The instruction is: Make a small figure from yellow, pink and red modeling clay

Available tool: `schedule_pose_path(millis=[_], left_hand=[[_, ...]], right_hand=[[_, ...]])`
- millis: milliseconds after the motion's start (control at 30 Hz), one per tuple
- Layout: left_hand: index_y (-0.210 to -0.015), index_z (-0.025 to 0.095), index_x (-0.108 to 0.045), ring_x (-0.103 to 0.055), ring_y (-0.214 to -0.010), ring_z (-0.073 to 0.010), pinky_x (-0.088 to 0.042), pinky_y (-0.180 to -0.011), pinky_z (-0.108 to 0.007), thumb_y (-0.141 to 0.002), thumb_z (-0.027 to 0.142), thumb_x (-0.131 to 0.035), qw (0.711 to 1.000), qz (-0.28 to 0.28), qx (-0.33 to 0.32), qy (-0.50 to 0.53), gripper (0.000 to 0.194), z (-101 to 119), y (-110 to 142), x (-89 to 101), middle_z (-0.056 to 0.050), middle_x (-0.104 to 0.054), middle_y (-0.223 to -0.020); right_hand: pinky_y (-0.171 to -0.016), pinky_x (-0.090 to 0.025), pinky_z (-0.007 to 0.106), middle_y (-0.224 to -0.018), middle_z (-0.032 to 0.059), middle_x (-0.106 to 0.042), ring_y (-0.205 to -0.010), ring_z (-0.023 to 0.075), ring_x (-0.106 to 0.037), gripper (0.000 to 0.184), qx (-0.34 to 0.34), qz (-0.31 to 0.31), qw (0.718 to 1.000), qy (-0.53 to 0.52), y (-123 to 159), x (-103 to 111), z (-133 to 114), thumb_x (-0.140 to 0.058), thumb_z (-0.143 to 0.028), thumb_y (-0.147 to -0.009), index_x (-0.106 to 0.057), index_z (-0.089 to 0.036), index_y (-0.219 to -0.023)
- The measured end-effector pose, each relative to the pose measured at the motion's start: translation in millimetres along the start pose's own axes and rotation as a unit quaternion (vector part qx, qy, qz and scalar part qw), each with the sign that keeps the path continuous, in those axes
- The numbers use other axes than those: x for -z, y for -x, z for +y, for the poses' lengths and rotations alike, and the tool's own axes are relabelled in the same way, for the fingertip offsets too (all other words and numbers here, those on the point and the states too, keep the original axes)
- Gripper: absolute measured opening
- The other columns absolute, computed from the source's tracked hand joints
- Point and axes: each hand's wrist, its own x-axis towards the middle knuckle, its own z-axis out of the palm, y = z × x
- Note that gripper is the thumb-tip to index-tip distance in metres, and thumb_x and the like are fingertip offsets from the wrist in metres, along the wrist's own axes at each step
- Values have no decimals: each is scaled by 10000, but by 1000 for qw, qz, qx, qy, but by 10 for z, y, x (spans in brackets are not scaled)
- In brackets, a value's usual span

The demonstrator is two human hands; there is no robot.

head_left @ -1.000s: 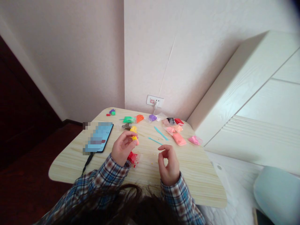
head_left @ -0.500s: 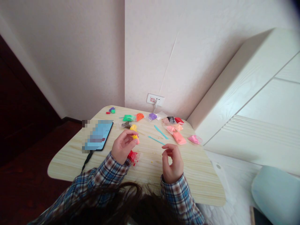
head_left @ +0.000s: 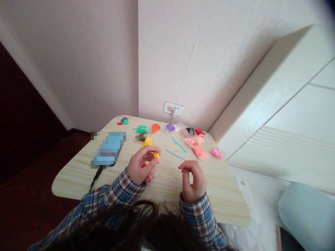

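Note:
A small piece of yellow clay with a pinkish lower end is pinched between the thumb and fingers of my left hand, above the table. Below that hand lies a bag of red clay, partly covered by it. My right hand is raised to the right, thumb and forefinger curled towards each other in a pinch; anything between the tips is too small to make out. Nearest to it is a thin blue modelling tool, with a wider blue tool lying behind. A yellow clay bag sits just beyond my left hand.
The pale wooden table also bears a phone with a black cable at left. Bags of green, orange, purple and salmon clay lie towards the back. Small purple, green and red clay shapes sit in the far left corner.
My left hand has shifted a little to the right with the yellow clay piece, and more of the yellow bag behind it shows. My right hand has hardly moved.

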Motion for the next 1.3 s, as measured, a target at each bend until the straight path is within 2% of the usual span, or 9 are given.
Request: schedule_pose_path(millis=[100, 233, 300, 400, 600, 833, 967, 1133, 1300], left_hand=[[-881, 147, -609, -613, -691, -126, -501, -643, -227, -733, 197, -600, 1000, -17, 3, -12, 156, 7, -3, -15, -44, -628, -828], [-852, 151, -610, -608, -670, -124, -500, -615, -223, -711, 200, -614, 1000, -15, 17, -14, 149, 21, -6, -31, -41, -635, -819], [-844, 148, -608, -609, -663, -125, -501, -610, -223, -708, 203, -619, 1000, -16, 23, -12, 147, 20, -5, -31, -41, -634, -807], [-842, 147, -611, -610, -668, -127, -500, -612, -222, -705, 207, -625, 999, -18, 25, -9, 150, 13, 0, -25, -40, -631, -804], [-872, 147, -636, -597, -670, -128, -498, -613, -230, -697, 221, -647, 999, -33, 27, -5, 190, 27, -8, -39, -52, -636, -829], [-891, 137, -631, -617, -649, -138, -489, -548, -214, -668, 263, -700, 992, -64, 82, 71, 265, 44, -17, -47, -41, -651, -728], [-899, 134, -617, -641, -658, -146, -493, -541, -209, -673, 249, -699, 988, -77, 94, 98, 267, 37, -10, -41, -52, -670, -738], [-813, 146, -599, -659, -707, -154, -527, -663, -252, -634, 225, -729, 986, -99, 91, 103, 235, 37, -7, -57, -40, -663, -782], [-770, 149, -572, -619, -670, -131, -496, -638, -234, -628, 207, -730, 986, -112, 103, 74, 220, 42, -4, -62, -14, -628, -714]], right_hand=[[-602, -453, 290, -753, 23, -556, -705, 147, -530, 189, -11, -34, 999, -3, 13, -20, 11, -419, -64, -804, -555, -195, -806], [-580, -462, 302, -850, 45, -524, -702, 148, -526, 200, -12, 74, 997, -15, 37, -11, -9, -439, -82, -802, -522, -194, -944], [-582, -450, 312, -809, 34, -509, -693, 151, -518, 191, 17, 93, 995, -16, 34, 4, -35, -430, -73, -807, -527, -198, -914], [-580, -431, 311, -771, 25, -518, -664, 142, -498, 207, 50, 55, 997, -1, 11, 18, -80, -414, -49, -810, -544, -200, -864], [-601, -436, 317, -762, 28, -535, -691, 151, -515, 222, 43, 14, 999, 3, -6, 26, -83, -404, -37, -809, -551, -201, -833], [-602, -475, 314, -854, 59, -555, -764, 166, -545, 223, 74, -62, 995, 6, -12, 13, -38, -443, -46, -783, -544, -196, -913], [-570, -477, 289, -925, 69, -540, -704, 134, -521, 190, 56, -94, 994, -9, -8, -29, -45, -486, -91, -798, -537, -189, -952], [-542, -479, 275, -936, 62, -523, -708, 134, -510, 203, 66, -113, 991, -20, -9, -47, -23, -577, -150, -776, -531, -193, -969], [-540, -480, 266, -924, 59, -525, -711, 132, -507, 237, 80, -123, 989, -20, -17, -37, -24, -600, -137, -763, -523, -191, -980]])
